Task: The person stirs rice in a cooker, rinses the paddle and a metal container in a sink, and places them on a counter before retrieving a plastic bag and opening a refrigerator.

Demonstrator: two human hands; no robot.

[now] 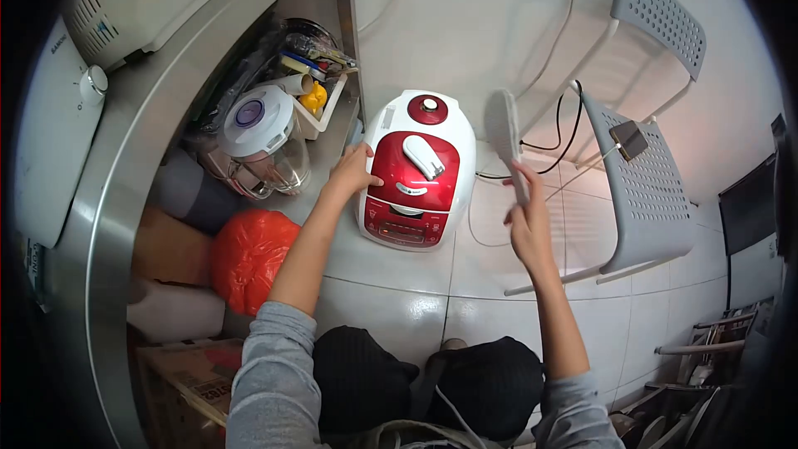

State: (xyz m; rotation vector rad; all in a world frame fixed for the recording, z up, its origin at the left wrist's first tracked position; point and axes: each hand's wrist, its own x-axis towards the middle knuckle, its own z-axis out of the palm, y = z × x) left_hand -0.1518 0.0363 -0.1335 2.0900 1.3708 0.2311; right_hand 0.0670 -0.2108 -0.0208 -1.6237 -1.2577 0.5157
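A red and white rice cooker (411,237) stands on the floor in front of my knees, its lid down and its front panel facing me. My left hand (352,171) rests against the cooker's left side, fingers spread, with the thumb at the edge of the red lid. To the right of the cooker, my right hand (529,216) is closed around the handle of a pale rice paddle (502,125). The paddle is raised upright, its blade slightly blurred and apart from the cooker.
A metal counter (108,199) runs along the left. Below it are a clear blender jug (278,162), a white tray (331,108) and a red plastic bag (253,258). A grey chair (644,199) holding a small dark device (629,140) stands right, with cables near the floor.
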